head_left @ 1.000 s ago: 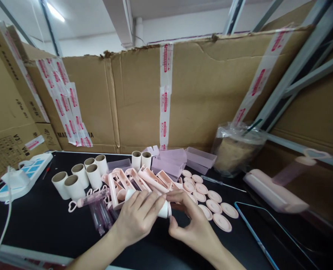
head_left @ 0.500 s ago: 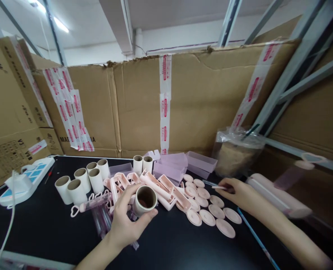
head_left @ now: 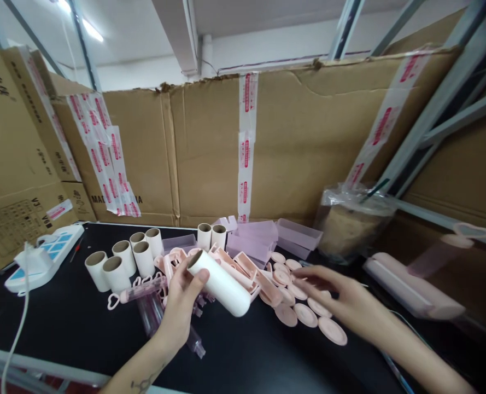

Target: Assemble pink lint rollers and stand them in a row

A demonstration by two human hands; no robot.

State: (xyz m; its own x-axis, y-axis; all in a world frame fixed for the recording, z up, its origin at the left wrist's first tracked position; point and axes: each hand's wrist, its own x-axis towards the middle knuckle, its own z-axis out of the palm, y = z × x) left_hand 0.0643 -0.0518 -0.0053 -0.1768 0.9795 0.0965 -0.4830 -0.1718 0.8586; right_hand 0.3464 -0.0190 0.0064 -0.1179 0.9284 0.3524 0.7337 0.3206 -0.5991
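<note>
My left hand [head_left: 181, 295] grips a white cardboard tube [head_left: 222, 284]. The tube is tilted, its open end up at the left and its other end down to the right. Over the pile of pale pink round discs [head_left: 332, 330] is my right hand [head_left: 328, 284], fingers pointing left and blurred; whether a disc is between them is unclear. Pink moulded plastic parts [head_left: 243, 268] lie behind the held tube. Below my left wrist are clear purplish plastic tubes [head_left: 195, 342], partly hidden, and a pink wand with a heart-shaped loop [head_left: 140, 290].
Several white cardboard tubes [head_left: 122, 257] stand at the left; two more [head_left: 218, 236] stand behind the pink parts. Translucent lilac trays [head_left: 253, 241] lie at the back. A plastic-wrapped brown cup [head_left: 345, 230] stands back right, near a pink cylinder [head_left: 415, 290]. A power strip [head_left: 48, 257] is far left.
The tube in my left hand has tipped from facing me to lying slantwise. My right hand, which held a pink disc, has moved left over the discs. The view has shifted slightly.
</note>
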